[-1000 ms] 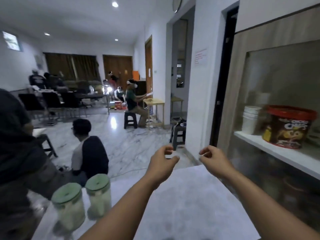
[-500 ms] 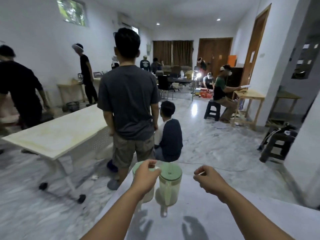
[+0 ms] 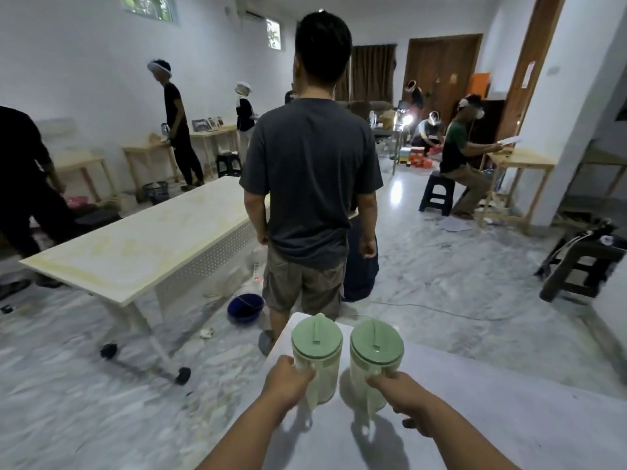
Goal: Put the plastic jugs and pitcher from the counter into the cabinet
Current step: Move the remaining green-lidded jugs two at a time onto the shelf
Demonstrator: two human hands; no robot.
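Two clear plastic jugs with pale green lids sitting side by side at the far corner of the white counter, almost touching each other. Left jug getting gripped at its handle by the left hand, fingers curled shut around it on the near side. Right jug getting the same treatment from the right hand, fist closed on the handle, knuckles pointing down toward the counter. Both jugs standing upright, bottoms looking like they're resting on the countertop, though hard to call for sure with the shadows under them. Both forearms reaching in from the bottom edge, bare, no sleeves showing.

Beyond the counter, busy room. Standing right past the counter edge, back turned: a person in a grey t-shirt and khaki shorts. Sitting just beside those legs on the marble floor, someone in dark clothes, mostly hidden. Lying on the floor near the feet, a blue basin. Stretching off to the left, a long white folding table on wheels. Over on the right, a person in a green shirt sitting on a black stool at a small wooden table. More people standing along the left wall by other wooden tables, too small and blurry for detail. No cabinet showing from this angle
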